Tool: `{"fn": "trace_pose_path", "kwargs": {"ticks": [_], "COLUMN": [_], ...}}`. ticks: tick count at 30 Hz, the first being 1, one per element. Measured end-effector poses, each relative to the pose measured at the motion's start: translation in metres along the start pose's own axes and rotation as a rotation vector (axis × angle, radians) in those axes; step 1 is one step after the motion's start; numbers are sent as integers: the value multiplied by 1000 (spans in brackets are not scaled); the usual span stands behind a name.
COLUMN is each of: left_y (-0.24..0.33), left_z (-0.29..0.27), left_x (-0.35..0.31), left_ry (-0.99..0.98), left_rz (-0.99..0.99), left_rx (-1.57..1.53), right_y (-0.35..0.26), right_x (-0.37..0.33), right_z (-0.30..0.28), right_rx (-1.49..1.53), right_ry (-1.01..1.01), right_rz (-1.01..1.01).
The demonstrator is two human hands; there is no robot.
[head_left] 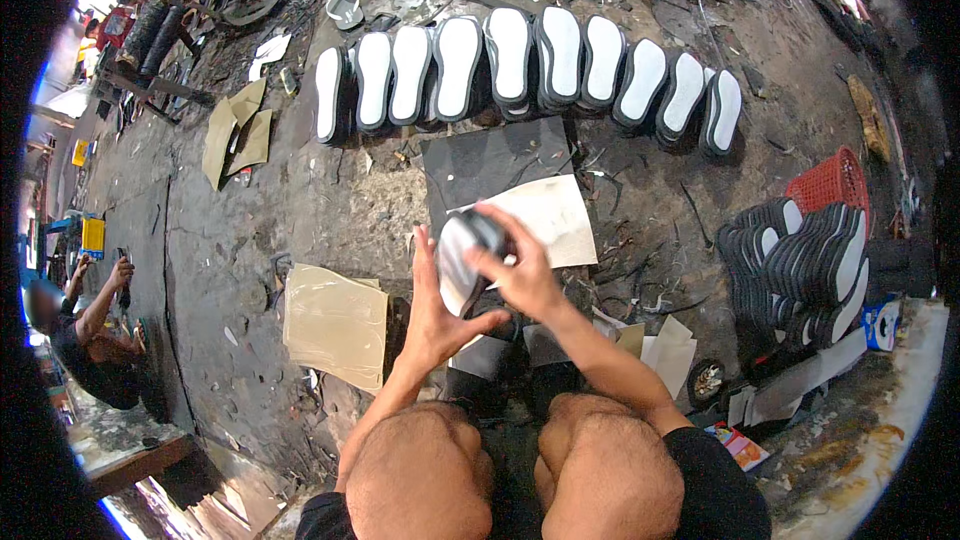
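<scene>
In front of my knees, a white-topped sandal sole with a dark edge (457, 262) is held up, blurred by motion. Over its dark upper end curl the thumb and fingers of my right hand (528, 275). Whether it is one sole or several pressed together cannot be made out. My left hand (435, 315) is beside the sole's left side, its fingers stretched upward and its thumb spread out below. Beneath the hands lie a cream sheet (562, 218) and a black sheet (455, 165) on the floor.
Beyond stands a curved row of stacked white-topped soles (458, 70). More soles (815, 250) are piled at the right by a red basket (828, 185). Brown sheets (335, 325) lie to the left. A co-worker (95, 345) sits at far left. Scraps litter the floor.
</scene>
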State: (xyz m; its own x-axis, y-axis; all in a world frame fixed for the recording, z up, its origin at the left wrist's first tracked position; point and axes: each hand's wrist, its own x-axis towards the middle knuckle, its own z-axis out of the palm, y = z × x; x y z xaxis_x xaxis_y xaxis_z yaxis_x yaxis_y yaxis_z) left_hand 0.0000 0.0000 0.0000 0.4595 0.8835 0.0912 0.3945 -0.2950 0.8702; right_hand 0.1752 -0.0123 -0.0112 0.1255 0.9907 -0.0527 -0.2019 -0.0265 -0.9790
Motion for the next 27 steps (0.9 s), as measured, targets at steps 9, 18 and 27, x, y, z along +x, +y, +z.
{"fn": "trace_pose_path", "kwargs": {"ticks": [9, 18, 27], "left_y": [3, -7, -7], "left_z": [-26, -72, -89], "left_x": [-28, -56, 20], "left_ry": [66, 468, 292], "left_rz": [-2, -83, -480], "left_rx": [277, -228, -1019], "right_y": [1, 33, 65], "right_x": [-47, -32, -157], "right_z": [19, -62, -335], "right_rx": [-23, -252, -199], "right_ry": [-239, 469, 1447], "right_rz": [16, -124, 112]}}
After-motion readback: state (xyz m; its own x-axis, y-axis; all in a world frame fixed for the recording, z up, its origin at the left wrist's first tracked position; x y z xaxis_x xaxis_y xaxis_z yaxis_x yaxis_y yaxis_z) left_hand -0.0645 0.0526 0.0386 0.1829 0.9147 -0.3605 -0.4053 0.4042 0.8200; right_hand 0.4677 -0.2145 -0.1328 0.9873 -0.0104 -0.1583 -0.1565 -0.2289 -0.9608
